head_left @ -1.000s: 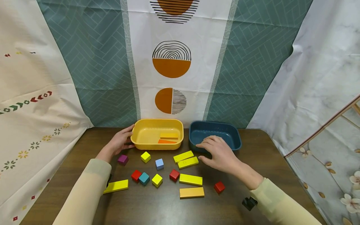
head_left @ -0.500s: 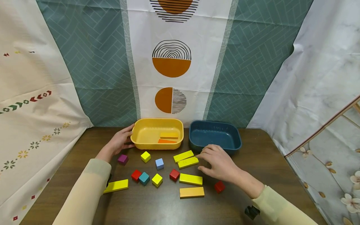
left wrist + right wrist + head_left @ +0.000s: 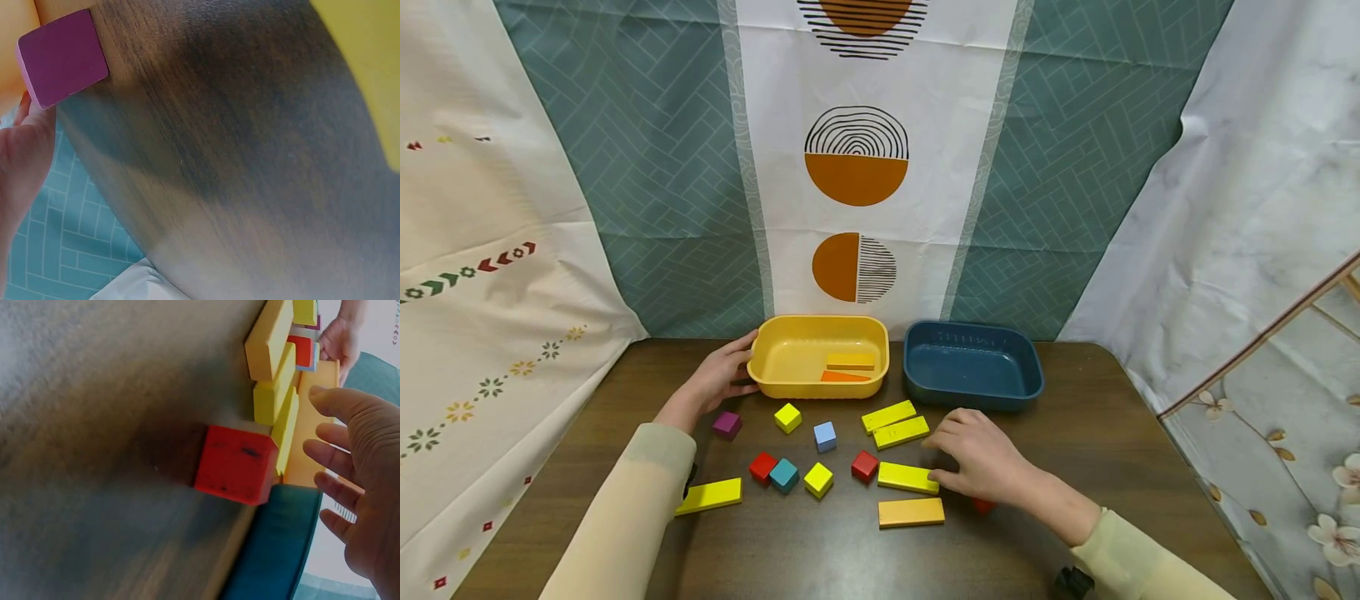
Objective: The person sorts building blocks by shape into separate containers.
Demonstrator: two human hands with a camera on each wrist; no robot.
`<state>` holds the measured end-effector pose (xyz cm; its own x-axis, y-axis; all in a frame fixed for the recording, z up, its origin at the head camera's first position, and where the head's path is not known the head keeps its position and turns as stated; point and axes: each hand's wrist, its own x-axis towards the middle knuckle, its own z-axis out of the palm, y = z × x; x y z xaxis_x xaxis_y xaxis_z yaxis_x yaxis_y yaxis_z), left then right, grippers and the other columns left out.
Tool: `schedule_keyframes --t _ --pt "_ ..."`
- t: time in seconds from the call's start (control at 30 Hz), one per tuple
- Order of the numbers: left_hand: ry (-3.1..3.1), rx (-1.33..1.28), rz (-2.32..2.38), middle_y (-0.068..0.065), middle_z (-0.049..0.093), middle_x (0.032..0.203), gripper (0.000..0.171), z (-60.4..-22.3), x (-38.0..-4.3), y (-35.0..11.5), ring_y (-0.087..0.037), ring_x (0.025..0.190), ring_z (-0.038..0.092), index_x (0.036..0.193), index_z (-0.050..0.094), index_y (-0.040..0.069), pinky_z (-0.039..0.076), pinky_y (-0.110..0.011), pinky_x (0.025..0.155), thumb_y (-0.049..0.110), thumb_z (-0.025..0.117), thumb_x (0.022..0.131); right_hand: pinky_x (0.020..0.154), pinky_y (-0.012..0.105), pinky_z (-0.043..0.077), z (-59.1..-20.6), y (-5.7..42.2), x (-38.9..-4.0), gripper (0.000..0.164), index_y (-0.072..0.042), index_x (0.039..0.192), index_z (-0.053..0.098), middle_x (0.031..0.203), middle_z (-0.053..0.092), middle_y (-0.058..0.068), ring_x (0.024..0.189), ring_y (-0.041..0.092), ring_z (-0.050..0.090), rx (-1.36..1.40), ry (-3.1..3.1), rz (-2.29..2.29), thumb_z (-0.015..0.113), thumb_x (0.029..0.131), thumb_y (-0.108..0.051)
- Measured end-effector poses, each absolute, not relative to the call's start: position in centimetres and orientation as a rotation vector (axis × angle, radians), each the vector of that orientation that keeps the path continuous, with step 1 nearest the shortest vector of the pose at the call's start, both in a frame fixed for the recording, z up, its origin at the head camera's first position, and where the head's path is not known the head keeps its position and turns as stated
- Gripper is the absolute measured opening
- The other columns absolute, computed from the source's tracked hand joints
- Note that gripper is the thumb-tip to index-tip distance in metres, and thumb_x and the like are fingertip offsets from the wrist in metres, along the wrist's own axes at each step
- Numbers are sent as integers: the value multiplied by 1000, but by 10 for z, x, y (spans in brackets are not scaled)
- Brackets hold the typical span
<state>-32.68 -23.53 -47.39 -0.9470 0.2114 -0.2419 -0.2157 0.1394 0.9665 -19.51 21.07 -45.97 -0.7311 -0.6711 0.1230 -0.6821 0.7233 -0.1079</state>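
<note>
Left hand (image 3: pixel 718 377), right hand (image 3: pixel 977 457): fingers (image 3: pixel 331 458) apart. Two bins (image 3: pixel 820 391), eight cubes (image 3: pixel 818 481), five planks (image 3: pixel 912 512) on table (image 3: pixel 805 558).

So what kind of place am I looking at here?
Likely a makeshift indoor tabletop setup: a brown table, patterned cloth hanging behind it, and coloured blocks near a yellow bin.

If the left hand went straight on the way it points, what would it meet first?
The yellow tub, most likely: its left end sits right by the left hand, seemingly touching, though contact is hard to confirm.
</note>
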Motion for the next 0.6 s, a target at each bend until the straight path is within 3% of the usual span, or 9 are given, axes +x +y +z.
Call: schedule_keyframes --t 0.6 --pt "2097 -13 1867 -15 15 169 58 -475 -329 -236 -46 134 45 165 15 25 43 -60 106 20 36 112 95 42 46 -472 196 -189 35 -20 106 79 93 68 -12 100 15 53 1077 -2952 233 81 85 -48"
